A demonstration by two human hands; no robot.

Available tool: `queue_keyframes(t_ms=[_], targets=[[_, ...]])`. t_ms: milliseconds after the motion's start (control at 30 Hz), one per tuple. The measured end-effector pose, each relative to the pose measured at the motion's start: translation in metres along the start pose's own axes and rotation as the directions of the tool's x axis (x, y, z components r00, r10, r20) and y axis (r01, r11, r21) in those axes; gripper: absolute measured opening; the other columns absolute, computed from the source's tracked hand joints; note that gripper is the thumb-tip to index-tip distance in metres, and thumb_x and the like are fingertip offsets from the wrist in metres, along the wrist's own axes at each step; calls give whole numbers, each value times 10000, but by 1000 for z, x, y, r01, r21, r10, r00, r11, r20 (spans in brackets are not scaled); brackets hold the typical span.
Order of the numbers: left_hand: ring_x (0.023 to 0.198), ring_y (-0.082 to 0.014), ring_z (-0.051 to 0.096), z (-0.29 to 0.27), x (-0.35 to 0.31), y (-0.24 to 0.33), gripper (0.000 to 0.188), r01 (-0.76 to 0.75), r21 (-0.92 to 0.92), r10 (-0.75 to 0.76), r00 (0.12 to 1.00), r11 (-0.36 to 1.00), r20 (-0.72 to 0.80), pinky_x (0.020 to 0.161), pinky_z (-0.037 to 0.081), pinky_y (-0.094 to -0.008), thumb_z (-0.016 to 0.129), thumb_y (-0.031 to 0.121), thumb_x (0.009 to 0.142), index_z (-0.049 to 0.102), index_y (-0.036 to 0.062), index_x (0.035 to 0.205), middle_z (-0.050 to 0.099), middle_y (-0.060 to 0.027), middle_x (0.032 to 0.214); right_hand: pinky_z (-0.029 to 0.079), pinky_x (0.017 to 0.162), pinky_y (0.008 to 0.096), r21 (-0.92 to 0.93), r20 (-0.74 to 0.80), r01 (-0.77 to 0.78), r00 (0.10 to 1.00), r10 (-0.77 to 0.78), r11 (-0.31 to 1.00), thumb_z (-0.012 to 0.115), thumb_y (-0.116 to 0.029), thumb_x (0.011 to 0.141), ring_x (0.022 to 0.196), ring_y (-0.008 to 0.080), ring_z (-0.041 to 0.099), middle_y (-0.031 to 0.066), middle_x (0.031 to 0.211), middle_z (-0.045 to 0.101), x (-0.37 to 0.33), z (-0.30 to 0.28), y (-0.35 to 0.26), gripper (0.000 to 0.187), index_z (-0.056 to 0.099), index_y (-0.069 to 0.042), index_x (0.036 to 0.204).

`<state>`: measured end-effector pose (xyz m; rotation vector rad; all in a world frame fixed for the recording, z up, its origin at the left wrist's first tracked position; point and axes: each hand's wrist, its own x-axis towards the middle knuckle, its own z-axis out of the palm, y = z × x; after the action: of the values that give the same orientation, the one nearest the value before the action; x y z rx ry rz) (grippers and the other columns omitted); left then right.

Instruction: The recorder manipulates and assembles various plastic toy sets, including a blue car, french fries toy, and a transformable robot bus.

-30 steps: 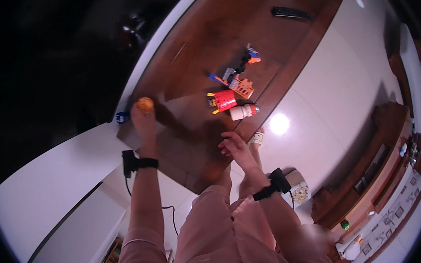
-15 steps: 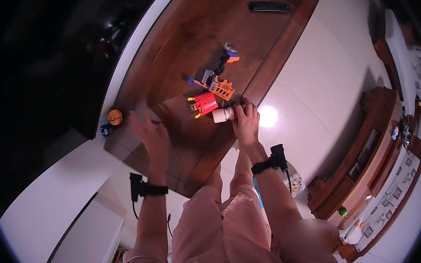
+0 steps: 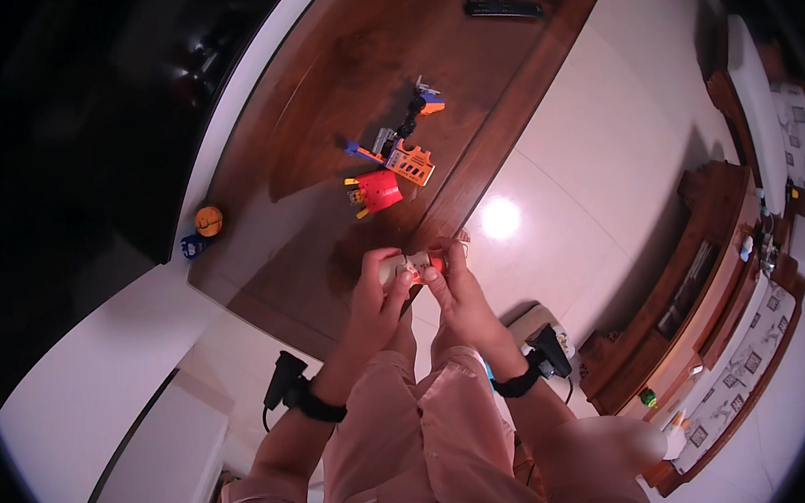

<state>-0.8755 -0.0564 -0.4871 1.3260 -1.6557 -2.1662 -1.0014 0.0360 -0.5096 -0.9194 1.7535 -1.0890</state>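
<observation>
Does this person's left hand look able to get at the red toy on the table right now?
Probably yes, but only after letting go: the left hand and right hand both hold a pale bottle. Nothing seems to stand between the left hand and the red toy.

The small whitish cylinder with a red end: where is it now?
In the head view, the small whitish cylinder is near the centre, held between left hand and right hand, below the red plastic toy with yellow prongs.
</observation>
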Motion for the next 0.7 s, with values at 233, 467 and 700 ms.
queue_keyframes(t_ms=[233,467,700], targets=[[788,-122,555,1,-16,-19,301,-112,65,120,983,992,-140,707,461,-253,529,206,937,454,27,1167,570,-81,918,477,732,409,-7,-98,-136,986,135,991,510,-241,949,890,421,597,254,969,589,-12,18,-15,313,392,-11,1125],[901,-120,568,-57,10,11,493,20,486,-226,901,874,369,776,461,-301,641,312,864,500,42,1251,597,-47,967,478,804,348,21,124,-70,990,67,997,515,-256,951,905,291,613,188,1012,588,-11,17,-9,463,338,-53,1328],[968,-161,576,-164,65,-60,499,-140,192,217,856,971,-469,805,485,-290,572,203,913,388,85,1361,580,-96,1116,458,812,263,442,59,-254,965,254,860,467,-253,982,915,146,551,93,1004,546,5,13,-11,420,388,-38,1333]])
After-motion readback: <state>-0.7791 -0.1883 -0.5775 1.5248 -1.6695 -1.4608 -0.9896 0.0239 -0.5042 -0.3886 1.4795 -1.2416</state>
